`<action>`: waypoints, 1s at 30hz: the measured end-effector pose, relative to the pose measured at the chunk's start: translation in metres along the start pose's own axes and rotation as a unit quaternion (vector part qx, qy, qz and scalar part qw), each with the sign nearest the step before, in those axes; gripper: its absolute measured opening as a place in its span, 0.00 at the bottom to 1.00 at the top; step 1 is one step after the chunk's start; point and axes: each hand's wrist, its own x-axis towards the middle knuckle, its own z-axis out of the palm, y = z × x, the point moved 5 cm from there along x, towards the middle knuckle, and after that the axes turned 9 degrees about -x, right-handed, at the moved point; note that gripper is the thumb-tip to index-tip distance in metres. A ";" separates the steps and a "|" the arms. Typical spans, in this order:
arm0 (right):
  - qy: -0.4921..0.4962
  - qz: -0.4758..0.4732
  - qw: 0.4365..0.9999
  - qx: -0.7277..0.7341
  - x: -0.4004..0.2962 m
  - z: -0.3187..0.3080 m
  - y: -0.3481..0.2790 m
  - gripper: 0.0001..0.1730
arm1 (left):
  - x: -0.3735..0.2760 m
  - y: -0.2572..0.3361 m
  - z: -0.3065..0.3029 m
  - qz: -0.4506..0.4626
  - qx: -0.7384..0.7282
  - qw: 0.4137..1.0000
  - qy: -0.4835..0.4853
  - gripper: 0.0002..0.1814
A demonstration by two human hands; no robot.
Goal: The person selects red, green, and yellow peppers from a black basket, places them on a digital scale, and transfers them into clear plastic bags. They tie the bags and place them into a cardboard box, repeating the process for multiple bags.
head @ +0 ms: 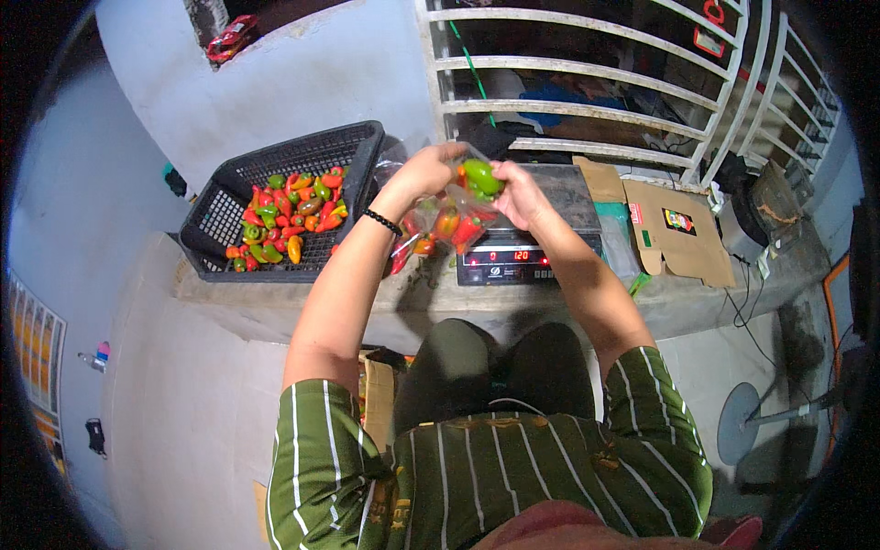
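Note:
My left hand grips the upper part of a clear plastic bag. Red and orange peppers show through its thin film. A large green pepper sits near the bag's top, held between the fingers and thumb of my right hand. Whether it is fully inside the bag is hard to tell. Both hands are raised over the ledge, beside and partly above a digital scale with a lit red display. To the left, a black plastic crate holds many red, green and orange small peppers.
Right of the scale lie plastic bags and a flattened cardboard box on the concrete ledge. White metal bars stand behind. An open cardboard box is below, by my legs. A fan stands at right.

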 end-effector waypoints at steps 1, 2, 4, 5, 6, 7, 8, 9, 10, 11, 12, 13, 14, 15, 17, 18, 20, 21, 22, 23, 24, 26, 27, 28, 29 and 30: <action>-0.019 0.061 0.997 -0.041 -0.005 0.009 0.003 0.21 | -0.001 0.000 -0.001 0.053 0.043 0.998 0.009 0.28; -0.006 0.100 0.983 -0.151 -0.005 0.017 0.002 0.19 | 0.000 -0.005 0.001 0.106 0.086 0.991 0.017 0.28; -0.055 0.182 0.951 -0.244 -0.004 0.018 0.016 0.18 | -0.010 0.003 0.018 0.121 0.142 0.982 0.008 0.27; -0.118 0.221 0.942 -0.224 0.003 0.012 0.028 0.19 | -0.013 0.008 0.026 0.131 0.154 0.979 -0.008 0.27; -0.118 0.211 0.956 -0.168 0.007 0.016 0.032 0.18 | -0.015 0.010 0.025 0.134 0.168 0.976 -0.017 0.27; -0.147 0.222 0.946 -0.186 0.008 0.012 0.033 0.18 | -0.015 0.010 0.024 0.141 0.183 0.973 -0.025 0.27; -0.176 0.231 0.935 -0.203 0.009 0.008 0.035 0.18 | -0.015 0.008 0.022 0.192 0.230 0.953 -0.039 0.27; -0.182 0.243 0.942 -0.143 -0.003 0.028 0.028 0.18 | -0.022 0.012 0.018 0.171 0.220 0.960 -0.039 0.27; -0.186 0.237 0.941 -0.154 -0.002 0.037 0.032 0.19 | -0.025 0.019 0.017 0.184 0.226 0.955 -0.050 0.27; -0.190 0.232 0.940 -0.165 0.001 0.046 0.038 0.19 | -0.026 0.022 0.015 0.197 0.233 0.950 -0.060 0.27; -0.195 0.226 0.938 -0.178 0.003 0.052 0.043 0.20 | -0.030 0.024 0.016 0.222 0.242 0.943 -0.059 0.27; -0.217 0.225 0.943 -0.112 0.005 0.057 0.047 0.20 | -0.034 0.027 0.019 0.246 0.251 0.934 -0.058 0.27; -0.238 0.223 0.944 -0.046 0.008 0.061 0.051 0.20 | -0.037 0.030 0.021 0.270 0.261 0.925 -0.056 0.27; -0.262 0.221 0.939 0.024 0.010 0.071 0.053 0.21 | -0.042 0.032 0.017 0.244 0.241 0.938 -0.056 0.27; -0.333 0.183 0.925 0.016 0.012 0.087 0.057 0.23 | -0.053 0.038 0.007 0.190 0.201 0.959 -0.054 0.28; -0.310 0.156 0.937 -0.029 0.013 0.093 0.057 0.24 | -0.059 0.044 -0.001 0.240 0.195 0.950 -0.028 0.29; -0.248 0.132 0.958 -0.061 0.009 0.099 0.056 0.22 | -0.066 0.042 -0.013 0.153 0.176 0.972 -0.039 0.30; -0.262 0.146 0.952 -0.068 0.010 0.101 0.056 0.22 | -0.071 0.043 -0.015 0.112 0.164 0.979 -0.047 0.30; -0.274 0.159 0.945 -0.075 0.014 0.100 0.056 0.23 | -0.068 0.041 -0.016 0.192 0.168 0.966 -0.036 0.31; -0.285 0.172 0.939 -0.083 0.014 0.101 0.055 0.24 | -0.071 0.042 -0.014 0.229 0.182 0.956 -0.025 0.31; -0.240 0.201 0.942 -0.125 0.001 0.117 0.040 0.18 | -0.075 0.045 -0.013 0.265 0.199 0.944 -0.014 0.31; -0.193 0.176 0.912 -0.316 0.017 0.107 0.045 0.15 | -0.077 0.045 -0.015 0.308 0.220 0.925 0.014 0.31; -0.168 0.162 0.884 -0.406 0.018 0.108 0.043 0.13 | -0.078 0.043 -0.020 0.315 0.225 0.922 0.032 0.31; -0.151 0.101 0.833 -0.522 0.002 0.120 0.025 0.11 | -0.080 0.041 -0.025 0.321 0.230 0.917 0.049 0.30; -0.112 0.014 0.777 -0.620 0.012 0.112 0.024 0.12 | -0.080 0.035 -0.032 0.279 0.181 0.940 0.070 0.30; -0.066 -0.071 0.701 -0.706 0.027 0.095 0.024 0.12 | -0.079 0.035 -0.033 0.233 0.172 0.955 0.068 0.30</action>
